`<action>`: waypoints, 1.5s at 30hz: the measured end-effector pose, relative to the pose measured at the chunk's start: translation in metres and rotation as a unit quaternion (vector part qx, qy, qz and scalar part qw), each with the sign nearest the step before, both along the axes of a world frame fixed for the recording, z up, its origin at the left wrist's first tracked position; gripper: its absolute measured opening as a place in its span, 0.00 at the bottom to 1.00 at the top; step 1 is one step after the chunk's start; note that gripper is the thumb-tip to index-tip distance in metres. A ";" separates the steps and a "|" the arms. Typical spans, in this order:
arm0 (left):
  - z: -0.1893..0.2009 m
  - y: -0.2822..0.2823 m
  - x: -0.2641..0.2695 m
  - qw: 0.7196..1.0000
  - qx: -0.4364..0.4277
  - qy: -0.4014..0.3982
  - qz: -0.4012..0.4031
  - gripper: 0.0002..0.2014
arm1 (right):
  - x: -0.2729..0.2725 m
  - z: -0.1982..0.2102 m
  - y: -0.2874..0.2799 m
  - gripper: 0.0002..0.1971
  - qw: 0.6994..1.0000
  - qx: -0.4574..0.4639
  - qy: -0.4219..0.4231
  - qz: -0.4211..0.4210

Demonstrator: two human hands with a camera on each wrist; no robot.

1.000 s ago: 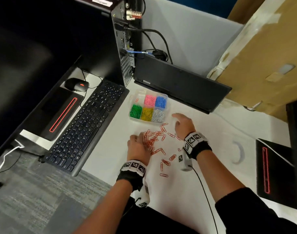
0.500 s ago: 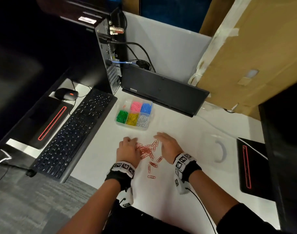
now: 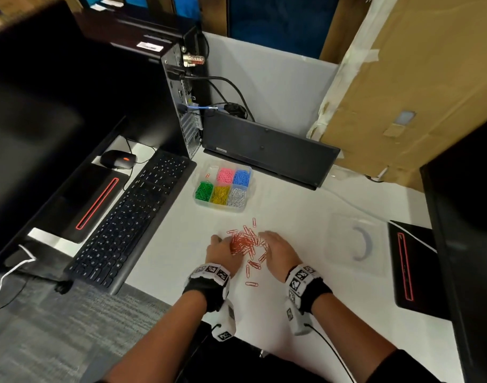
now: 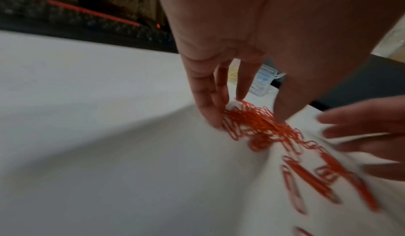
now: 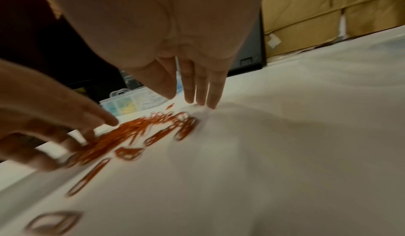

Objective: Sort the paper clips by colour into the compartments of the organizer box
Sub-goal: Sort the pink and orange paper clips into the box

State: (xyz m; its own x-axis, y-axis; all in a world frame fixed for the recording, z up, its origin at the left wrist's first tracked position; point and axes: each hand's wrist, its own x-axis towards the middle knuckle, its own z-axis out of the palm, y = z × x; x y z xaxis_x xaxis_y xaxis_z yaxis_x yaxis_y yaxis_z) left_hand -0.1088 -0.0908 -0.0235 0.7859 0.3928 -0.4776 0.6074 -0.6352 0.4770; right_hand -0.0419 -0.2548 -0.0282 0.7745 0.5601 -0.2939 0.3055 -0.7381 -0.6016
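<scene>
A heap of orange-red paper clips [image 3: 246, 241] lies on the white table between my two hands. My left hand [image 3: 223, 248] rests palm down at the heap's left side, straight fingers [image 4: 210, 111] touching the clips [image 4: 260, 123]. My right hand [image 3: 278, 250] lies at the heap's right side, fingers [image 5: 199, 91] straight on the table beside the clips [image 5: 140, 129]. A few loose clips [image 3: 252, 273] trail toward me. Beyond the heap stands the clear organizer box [image 3: 198, 176], holding pink, blue, green, yellow and white clips; its back left compartment holds only a few orange ones.
A black keyboard [image 3: 131, 217] and mouse [image 3: 118, 158] lie left of the box. A computer tower [image 3: 187, 100] and a black laptop-like slab [image 3: 267, 150] stand behind it. A clear lid [image 3: 353, 241] lies at the right, a cardboard box [image 3: 416, 87] behind.
Both hands have swept inward toward each other and toward me, pushing the scattered orange clips into a tighter heap. The head camera has tilted up and back.
</scene>
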 end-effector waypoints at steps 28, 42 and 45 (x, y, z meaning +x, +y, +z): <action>-0.012 0.021 -0.004 0.987 0.008 -0.109 -0.120 0.27 | 0.008 -0.004 -0.015 0.58 0.994 -0.096 0.021 0.038; -0.013 0.032 0.000 0.975 0.003 -0.181 -0.126 0.09 | 0.018 -0.003 0.030 0.10 0.989 -0.050 -0.098 0.095; -0.014 0.037 0.002 0.974 0.001 -0.180 -0.136 0.08 | 0.025 0.000 0.034 0.10 0.987 -0.064 -0.093 0.110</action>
State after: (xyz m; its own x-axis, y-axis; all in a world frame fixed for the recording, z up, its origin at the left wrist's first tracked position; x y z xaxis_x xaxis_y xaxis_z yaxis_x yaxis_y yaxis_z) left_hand -0.1064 -0.0543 -0.0372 0.9777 0.1465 -0.1507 0.2091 -0.7503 0.6272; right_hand -0.0170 -0.2210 -0.0282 0.6854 0.6884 -0.2374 0.5636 -0.7079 -0.4256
